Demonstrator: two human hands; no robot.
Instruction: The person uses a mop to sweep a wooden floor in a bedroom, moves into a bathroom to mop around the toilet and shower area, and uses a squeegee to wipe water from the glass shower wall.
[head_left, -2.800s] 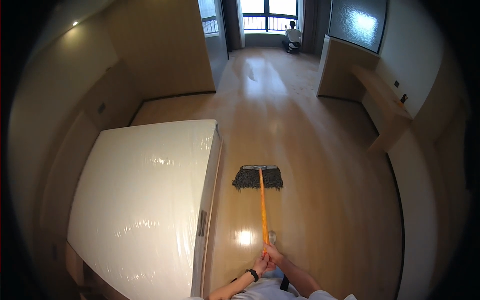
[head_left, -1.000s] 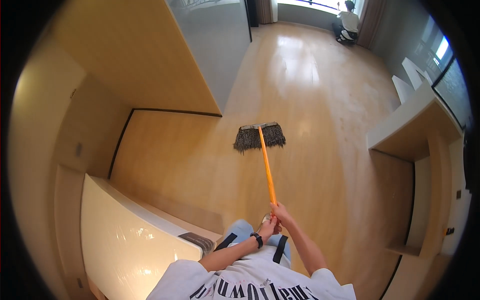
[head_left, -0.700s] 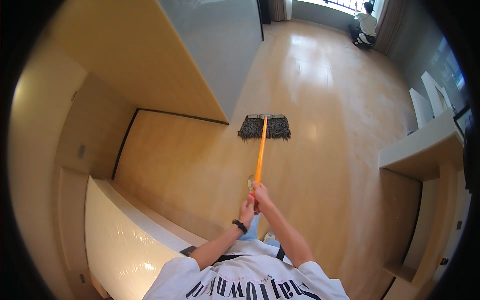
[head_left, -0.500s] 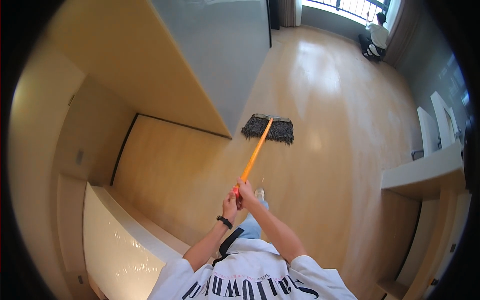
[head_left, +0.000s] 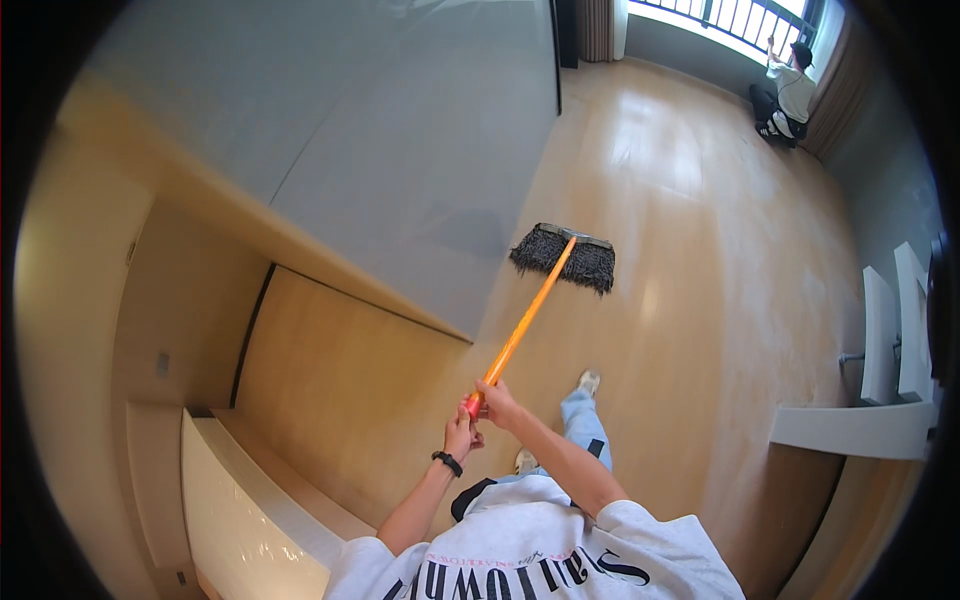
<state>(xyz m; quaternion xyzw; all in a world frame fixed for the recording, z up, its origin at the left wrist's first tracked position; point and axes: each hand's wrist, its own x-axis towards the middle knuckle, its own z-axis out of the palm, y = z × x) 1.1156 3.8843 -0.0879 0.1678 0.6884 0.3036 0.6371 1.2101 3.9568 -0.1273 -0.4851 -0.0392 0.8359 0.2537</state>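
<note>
Evidently, floor mopping is the step in hand: the dark, stringy mop head [head_left: 563,258] lies on the pale wood-look floor [head_left: 660,330], just beside the lower edge of the glossy grey panel [head_left: 370,170]; whether they touch, I cannot tell. From the head, the orange mop handle [head_left: 527,322] slants back toward the person. The right hand [head_left: 497,402] has its fingers wrapped closely around it near the red end [head_left: 474,404], while the left hand [head_left: 461,430] is lower, fingers curled in on that end, with no gap visible.

As I judge it, the next move calls for a firm two-handed hold and a steady push along the panel, steering the head clear of the edge and the forward shoe [head_left: 588,382].

As for writing, large dark lettering, inverted from this view, runs across the white shirt [head_left: 540,550], with a smaller pinkish line above. On the handle and mop head, no label can be made out.
</note>
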